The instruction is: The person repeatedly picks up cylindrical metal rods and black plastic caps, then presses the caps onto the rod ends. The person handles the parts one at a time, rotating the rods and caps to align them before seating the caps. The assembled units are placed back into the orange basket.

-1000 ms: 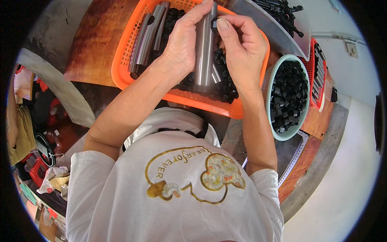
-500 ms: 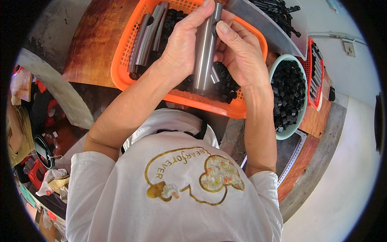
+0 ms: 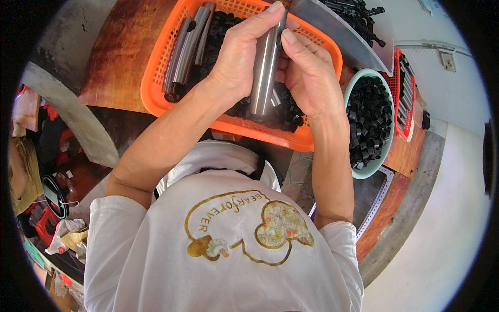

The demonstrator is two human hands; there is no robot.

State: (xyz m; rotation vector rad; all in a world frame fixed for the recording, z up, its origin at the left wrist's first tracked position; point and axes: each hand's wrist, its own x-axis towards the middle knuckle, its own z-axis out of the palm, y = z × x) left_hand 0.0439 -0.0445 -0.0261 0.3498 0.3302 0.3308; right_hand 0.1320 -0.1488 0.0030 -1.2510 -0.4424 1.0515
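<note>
A shiny silver metal tube (image 3: 265,73) stands tilted over the orange basket (image 3: 150,88), its lower end toward me. My left hand (image 3: 236,57) is closed round the tube's left side, the thumb laid along its upper end. On the other side my right hand (image 3: 314,78) is curled round the tube's upper part, thumb at its edge; some of its fingers are hidden behind the metal. Inside the basket lie more metal tubes (image 3: 188,49) at the left, one with a dark hole, and many small black plastic parts (image 3: 292,106).
Right of the basket stands a pale green basin (image 3: 391,136) full of black plastic rings (image 3: 370,117). Beyond it are a red basket (image 3: 399,96) with metal rods and a clear bin (image 3: 340,31) with black parts. At far left another person's arm (image 3: 18,166) shows.
The tube seems slightly turned between my hands: the dark spot near my right thumb shows less now. My right fingers have shifted a little; both hands stay on the tube.
</note>
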